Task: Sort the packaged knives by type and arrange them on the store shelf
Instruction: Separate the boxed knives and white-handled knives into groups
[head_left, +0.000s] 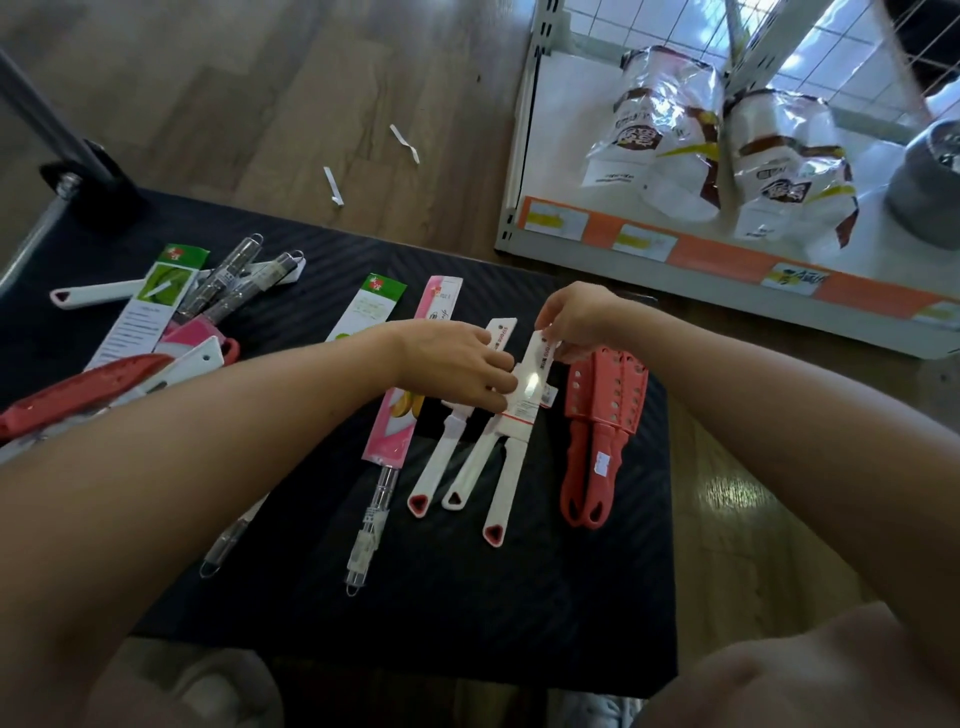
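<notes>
Both hands (452, 358) on white-sleeved knife (524, 395)

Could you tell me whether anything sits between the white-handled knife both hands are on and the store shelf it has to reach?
Nothing visible blocks it. Both the left hand and right hand already touch the white-handled knife. Between it and the store shelf lies only bare table edge and floor; the red knives lie beside it, not across the path.

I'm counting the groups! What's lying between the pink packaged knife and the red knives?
In the head view, three white-handled knives lie between the pink packaged knife and the red knives, and both hands are on them.
</notes>
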